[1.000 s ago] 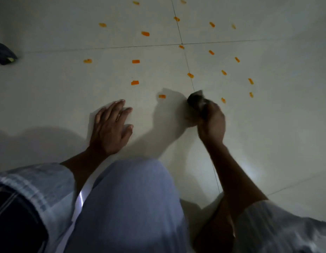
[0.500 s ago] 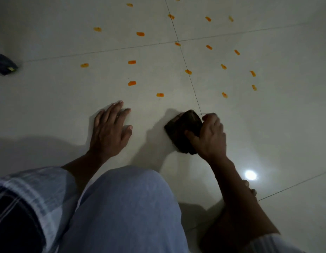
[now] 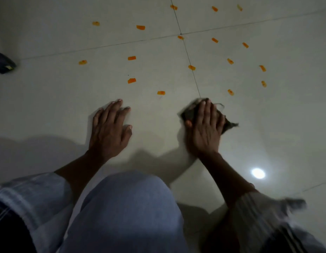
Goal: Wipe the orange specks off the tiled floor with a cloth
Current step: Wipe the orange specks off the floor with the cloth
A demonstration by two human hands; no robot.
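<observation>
2 hands are down on the tiled floor [image 3: 49, 99] in the head view, the only view given. At about 7 o'clock from frame centre the left hand [image 3: 109, 128] lies palm-down with fingers straight and spread, bracing and holding nothing. At about 3 o'clock the right hand [image 3: 204, 128] lies flat with straight fingers pressing a dark cloth [image 3: 188, 113] to the tile; frayed edges stick out at 10 o'clock and 3 o'clock of that hand.

Roughly 17 orange specks [image 3: 161, 92] remain, fanned from 10 o'clock round to 2 o'clock beyond both hands. The closest one sits near the cloth at 11 o'clock; another speck [image 3: 230, 92] lies near at 1 o'clock. Most of the wiping looks undone.

By its crumpled, ragged look the cloth seems soft, light and limp, so it should bunch unless pressed flat under the whole palm. On glossy tile it ought to slide easily. I cannot tell whether the specks are loose or stuck.

A dark object [image 3: 4, 63] lies at 9 o'clock by the frame edge, and a bent knee [image 3: 129, 207] fills 6 o'clock.
</observation>
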